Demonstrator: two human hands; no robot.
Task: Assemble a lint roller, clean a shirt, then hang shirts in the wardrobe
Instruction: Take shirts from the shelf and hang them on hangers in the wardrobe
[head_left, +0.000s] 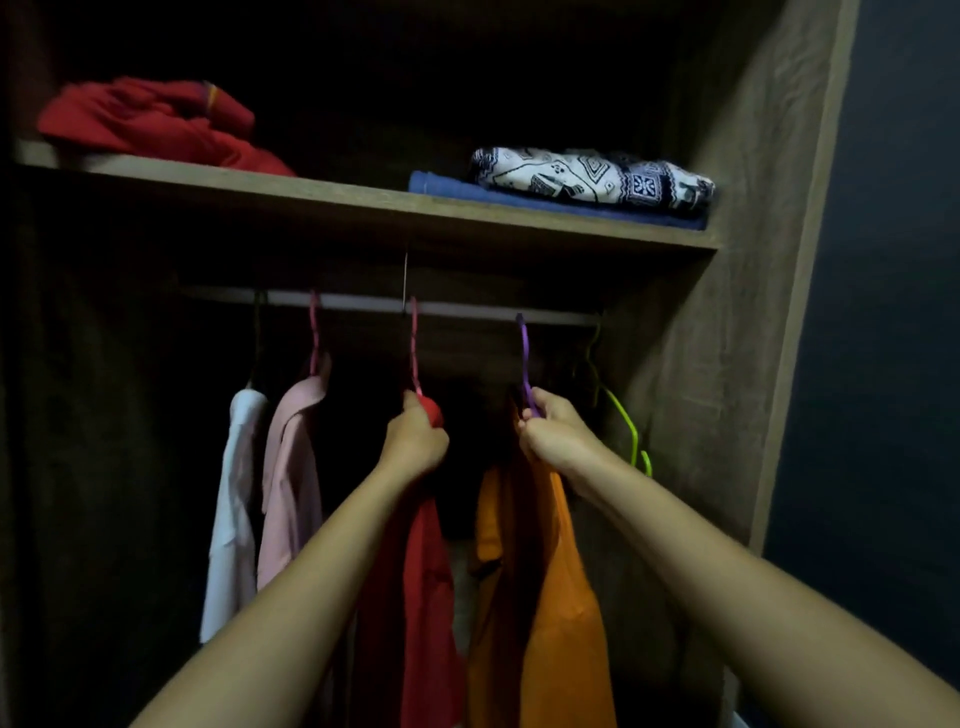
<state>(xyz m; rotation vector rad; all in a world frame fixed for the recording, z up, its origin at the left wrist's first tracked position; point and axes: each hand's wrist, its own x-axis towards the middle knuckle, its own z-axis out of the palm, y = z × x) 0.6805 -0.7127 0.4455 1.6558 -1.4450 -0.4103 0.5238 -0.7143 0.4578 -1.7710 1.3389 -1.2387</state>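
Note:
I face an open wardrobe with a metal rail (467, 307) under a wooden shelf (363, 208). My left hand (415, 441) grips the collar of a red shirt (421, 587) that hangs on a pink hanger (414, 343) hooked over the rail. My right hand (550, 431) is closed on the neck of a purple hanger (524, 358) that carries an orange shirt (561, 597); its hook sits at the rail. A white shirt (231, 509) and a pale pink shirt (291, 478) hang further left.
A bare green hanger (618, 410) hangs at the rail's right end, close to the wardrobe's side wall (737, 312). On the shelf lie crumpled red clothes (150, 124), a folded blue cloth (519, 200) and a patterned black-and-white cloth (587, 176).

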